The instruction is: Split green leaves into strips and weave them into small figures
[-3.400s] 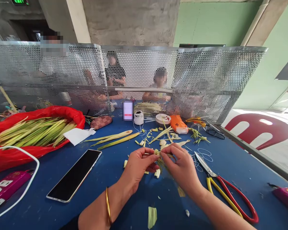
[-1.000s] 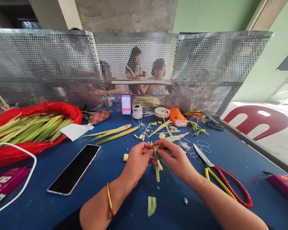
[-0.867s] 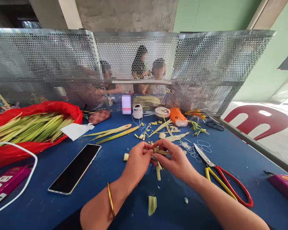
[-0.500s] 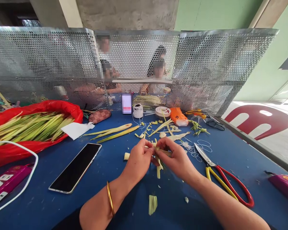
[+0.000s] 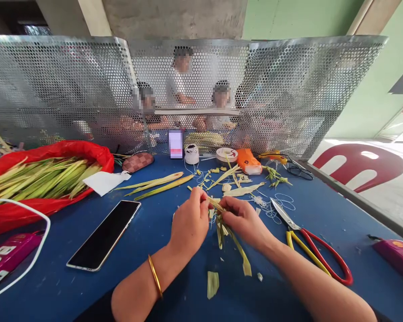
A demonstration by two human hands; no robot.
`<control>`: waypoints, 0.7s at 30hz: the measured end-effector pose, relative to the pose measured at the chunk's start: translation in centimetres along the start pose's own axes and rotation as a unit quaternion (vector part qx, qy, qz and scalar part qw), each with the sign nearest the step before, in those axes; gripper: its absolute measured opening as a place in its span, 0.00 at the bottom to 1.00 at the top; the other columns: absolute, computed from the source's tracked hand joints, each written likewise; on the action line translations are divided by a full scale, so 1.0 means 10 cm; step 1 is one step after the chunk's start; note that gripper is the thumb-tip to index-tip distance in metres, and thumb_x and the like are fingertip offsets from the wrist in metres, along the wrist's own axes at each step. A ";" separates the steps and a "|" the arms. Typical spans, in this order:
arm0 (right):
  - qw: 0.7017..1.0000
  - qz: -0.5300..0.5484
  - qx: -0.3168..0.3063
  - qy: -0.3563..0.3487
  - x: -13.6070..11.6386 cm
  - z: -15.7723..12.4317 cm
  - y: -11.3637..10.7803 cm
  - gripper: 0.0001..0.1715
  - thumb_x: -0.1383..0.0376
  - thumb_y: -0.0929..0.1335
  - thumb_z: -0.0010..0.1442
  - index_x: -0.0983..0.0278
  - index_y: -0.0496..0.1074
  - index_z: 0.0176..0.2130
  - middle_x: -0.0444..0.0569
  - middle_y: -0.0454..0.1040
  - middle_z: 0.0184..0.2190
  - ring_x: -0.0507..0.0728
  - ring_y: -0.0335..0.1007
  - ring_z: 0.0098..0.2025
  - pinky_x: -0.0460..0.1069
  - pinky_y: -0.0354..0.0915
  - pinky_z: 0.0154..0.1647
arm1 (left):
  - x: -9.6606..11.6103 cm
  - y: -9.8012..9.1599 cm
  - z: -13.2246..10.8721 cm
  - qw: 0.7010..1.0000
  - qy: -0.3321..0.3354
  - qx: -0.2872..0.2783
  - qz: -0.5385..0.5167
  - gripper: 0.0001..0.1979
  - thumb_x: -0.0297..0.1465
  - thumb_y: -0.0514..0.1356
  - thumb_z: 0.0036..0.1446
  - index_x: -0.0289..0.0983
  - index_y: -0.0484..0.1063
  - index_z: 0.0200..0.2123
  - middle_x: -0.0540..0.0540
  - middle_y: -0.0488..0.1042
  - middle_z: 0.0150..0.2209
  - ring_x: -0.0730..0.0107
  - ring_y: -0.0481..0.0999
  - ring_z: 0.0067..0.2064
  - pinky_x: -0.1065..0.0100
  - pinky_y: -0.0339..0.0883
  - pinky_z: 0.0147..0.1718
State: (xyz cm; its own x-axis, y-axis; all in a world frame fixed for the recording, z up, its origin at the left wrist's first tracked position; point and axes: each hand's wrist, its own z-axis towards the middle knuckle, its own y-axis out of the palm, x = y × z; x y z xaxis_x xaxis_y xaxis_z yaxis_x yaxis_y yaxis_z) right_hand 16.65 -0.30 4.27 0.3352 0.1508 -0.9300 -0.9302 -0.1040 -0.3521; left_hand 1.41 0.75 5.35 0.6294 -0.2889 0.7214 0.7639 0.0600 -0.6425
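My left hand [image 5: 190, 221] and my right hand [image 5: 246, 221] meet over the middle of the table, fingertips pinched on a thin corn husk strip [image 5: 216, 205] stretched between them. Below the fingers hang loose strip ends; the longest tail [image 5: 243, 258] slants down to the right. Some of the held piece is hidden behind my fingers. A short cut husk piece [image 5: 212, 285] lies flat on the table under my hands. Just past my fingers are husk scraps and a pale husk leaf [image 5: 245, 190]. Scissors [image 5: 297, 229] with red and yellow handles lie partly open beside my right forearm.
At left are a red bag [image 5: 102, 152] of husk leaves, a phone [image 5: 104, 235] and a purple power strip [image 5: 13, 259]. A thread spool [image 5: 191, 154], tape roll [image 5: 226, 155], orange packet [image 5: 248, 162] and tangled thread [image 5: 262, 203] sit beyond my hands. A perforated metal screen [image 5: 195, 80] closes the back.
My hands have drawn slightly apart, showing the strip between them. The long tail now hangs below my right hand. Behind the screen, a standing person has moved.
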 end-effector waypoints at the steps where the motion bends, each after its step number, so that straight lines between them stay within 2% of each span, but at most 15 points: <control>1: 1.000 0.013 -0.011 0.005 0.00 0.00 -0.01 0.03 0.68 0.61 0.47 0.62 0.63 0.25 0.37 0.54 0.19 0.49 0.49 0.23 0.45 0.46 0.22 | -0.02 -0.01 0.03 0.999 -0.002 0.017 -0.032 0.03 0.29 0.49 0.61 0.42 0.59 0.34 0.51 0.76 0.30 0.68 0.75 0.27 0.68 0.62 0.29; 5: 0.999 0.028 -0.036 0.017 0.00 0.00 -0.03 0.03 0.67 0.62 0.49 0.62 0.64 0.25 0.37 0.56 0.19 0.49 0.49 0.22 0.45 0.46 0.22 | -0.13 -0.09 0.19 0.981 -0.037 0.076 -0.175 0.02 0.30 0.51 0.59 0.41 0.60 0.33 0.53 0.73 0.26 0.72 0.72 0.22 0.71 0.62 0.23; 8: 0.999 0.032 -0.034 0.011 -0.01 -0.01 -0.02 0.04 0.67 0.62 0.51 0.62 0.65 0.26 0.37 0.56 0.19 0.49 0.48 0.22 0.45 0.46 0.22 | -0.18 -0.15 0.28 0.951 -0.101 0.127 -0.265 0.02 0.30 0.52 0.56 0.39 0.62 0.31 0.53 0.72 0.25 0.74 0.70 0.20 0.73 0.60 0.19; 10: 0.999 0.038 -0.034 0.006 -0.01 -0.02 -0.01 0.04 0.67 0.62 0.52 0.63 0.66 0.27 0.37 0.56 0.20 0.49 0.49 0.23 0.45 0.47 0.23 | -0.18 -0.17 0.30 0.924 -0.152 0.136 -0.324 0.02 0.29 0.54 0.55 0.38 0.63 0.30 0.53 0.71 0.24 0.76 0.70 0.20 0.74 0.61 0.19; 13: 0.999 0.031 -0.029 0.005 -0.01 -0.03 0.00 0.05 0.66 0.63 0.53 0.63 0.66 0.27 0.38 0.57 0.20 0.49 0.50 0.23 0.45 0.48 0.23 | -0.18 -0.15 0.30 0.867 -0.235 0.148 -0.414 0.03 0.27 0.55 0.54 0.36 0.65 0.28 0.53 0.70 0.24 0.77 0.69 0.21 0.75 0.62 0.20; 16: 0.999 0.029 -0.013 0.007 -0.02 -0.03 0.00 0.05 0.66 0.63 0.54 0.63 0.67 0.28 0.38 0.58 0.19 0.49 0.51 0.23 0.45 0.49 0.23 | -0.17 -0.09 0.27 0.820 -0.285 0.163 -0.469 0.03 0.28 0.56 0.55 0.35 0.66 0.30 0.51 0.70 0.27 0.78 0.70 0.22 0.73 0.65 0.22; 18: 0.999 0.046 0.003 0.004 -0.03 -0.02 -0.01 0.05 0.66 0.64 0.54 0.63 0.68 0.29 0.38 0.59 0.19 0.49 0.53 0.22 0.45 0.51 0.23 | -0.14 -0.05 0.22 0.820 -0.290 0.131 -0.476 0.07 0.33 0.60 0.55 0.35 0.67 0.31 0.51 0.71 0.28 0.75 0.71 0.24 0.71 0.67 0.24; 19: 0.998 0.056 0.011 0.000 -0.05 -0.02 -0.02 0.05 0.65 0.64 0.54 0.63 0.69 0.29 0.38 0.60 0.19 0.49 0.54 0.22 0.45 0.52 0.23 | -0.12 -0.03 0.19 0.831 -0.283 0.089 -0.471 0.11 0.37 0.63 0.53 0.35 0.67 0.30 0.50 0.71 0.28 0.74 0.72 0.25 0.70 0.68 0.25; 21: 0.997 0.075 0.024 -0.010 -0.07 -0.01 -0.03 0.05 0.64 0.65 0.54 0.64 0.69 0.30 0.39 0.63 0.20 0.49 0.57 0.23 0.45 0.55 0.24 | -0.06 0.01 0.12 0.861 -0.238 -0.057 -0.445 0.17 0.43 0.65 0.49 0.34 0.69 0.28 0.48 0.72 0.27 0.71 0.73 0.29 0.70 0.67 0.28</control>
State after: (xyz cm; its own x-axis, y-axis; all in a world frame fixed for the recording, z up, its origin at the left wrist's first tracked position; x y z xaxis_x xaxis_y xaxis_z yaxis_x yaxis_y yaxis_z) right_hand 16.74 -0.49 5.05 0.1895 0.1562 -0.9694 -0.9758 -0.0799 -0.2036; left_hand 1.27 2.05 5.18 -0.1910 0.2540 0.9482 0.9720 -0.0860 0.2189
